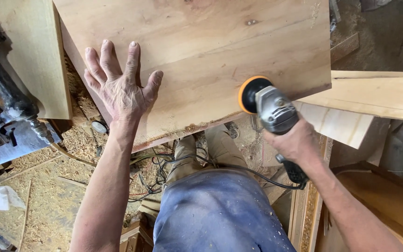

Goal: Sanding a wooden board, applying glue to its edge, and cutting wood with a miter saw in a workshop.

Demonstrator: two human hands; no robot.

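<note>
Here, head view: left hand (120, 88), fingers spread flat, presses the board (201, 51) at 10 o'clock. Right hand (295, 140) grips the sander (269, 105), fingers wrapped tight, at 4 o'clock. Board likely stiff, heavy; sander best held by its body.

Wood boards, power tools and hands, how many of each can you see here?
Wood boards: 4, the big board, one at left, two at right
Power tools: 1, the sander
Hands: 2, left hand, right hand
Total: 7
</note>
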